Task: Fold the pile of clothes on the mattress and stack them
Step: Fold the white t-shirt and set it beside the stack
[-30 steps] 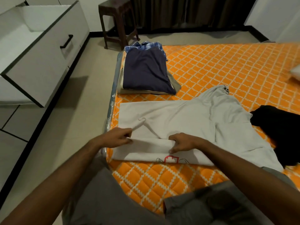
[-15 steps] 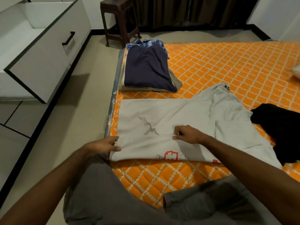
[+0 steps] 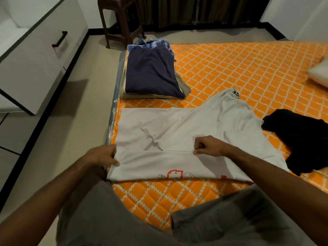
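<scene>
A white T-shirt [image 3: 177,125] with a red print lies spread on the orange mattress [image 3: 239,68], its near edge folded over. My left hand [image 3: 103,156] grips the shirt's left edge at the mattress side. My right hand [image 3: 207,145] pinches the folded edge near the shirt's middle. A stack of folded clothes [image 3: 152,73], a navy garment on top and a blue checked shirt under it, sits at the mattress's far left corner. A black garment [image 3: 301,139] lies unfolded to the right.
A white drawer unit [image 3: 40,55] stands open on the left across a strip of floor. A dark stool [image 3: 120,20] stands beyond the stack. A white pillow [image 3: 319,73] lies at the right edge. My grey-clad knees fill the foreground.
My left hand has slid from the fold's middle out to the shirt's left edge. My right hand shifted slightly right along the fold and now pinches it.
</scene>
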A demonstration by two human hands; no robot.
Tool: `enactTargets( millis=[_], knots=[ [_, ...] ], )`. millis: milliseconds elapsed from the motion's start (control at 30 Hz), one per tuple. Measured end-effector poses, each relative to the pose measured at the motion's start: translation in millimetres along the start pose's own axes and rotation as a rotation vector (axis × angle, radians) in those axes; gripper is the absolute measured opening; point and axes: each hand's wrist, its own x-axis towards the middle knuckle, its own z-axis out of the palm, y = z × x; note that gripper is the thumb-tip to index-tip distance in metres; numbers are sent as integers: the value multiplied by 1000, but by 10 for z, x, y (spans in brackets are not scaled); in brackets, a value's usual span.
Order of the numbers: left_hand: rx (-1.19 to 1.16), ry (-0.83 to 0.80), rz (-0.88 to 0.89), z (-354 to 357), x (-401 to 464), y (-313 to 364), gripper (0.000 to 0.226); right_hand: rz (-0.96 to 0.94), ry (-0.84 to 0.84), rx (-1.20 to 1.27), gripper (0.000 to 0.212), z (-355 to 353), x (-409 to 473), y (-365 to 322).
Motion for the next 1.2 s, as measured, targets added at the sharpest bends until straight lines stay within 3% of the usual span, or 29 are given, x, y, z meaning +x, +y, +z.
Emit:
enactTargets(
  millis=[133, 233, 300, 433, 600, 867, 933, 1067, 1133, 1200],
  knots=[
    [-26, 308, 71, -194, 196, 293, 40, -22, 159, -68, 8, -121, 159, 191],
    [67, 508, 251, -228, 433, 682, 39, 92, 209, -235, 39, -298, 292, 336],
    [57, 513, 296, -179, 575, 989, 44, 180, 233, -269, 57, -397, 373, 392],
    [90, 386, 188, -6, 895, 1259, 60, 374, 198, -217, 81, -424, 521, 583],
    [76, 474, 72, 115, 1144, 1174, 70, 613, 268, -190, 95, -274, 473, 928],
    [1, 516, -101, -145, 1493, 1226, 72, 764, 398, -52, 85, -490, 605, 1177],
    [81, 618, -15, -171, 1481, 1286, 64, 714, 564, -67, 64, -623, 605, 1200],
    [286, 744, 427, -341, 1609, 1683, 54, 646, 841, -127, 43, -1078, 646, 1388],
    [236, 740, 606, -462, 1789, 2105, 46, 704, 825, 4, 54, -1389, 713, 1646],
    [200, 678, 702, -539, 1940, 2534, 47, 777, 676, 228, 80, -1706, 776, 1843]
  ],
)
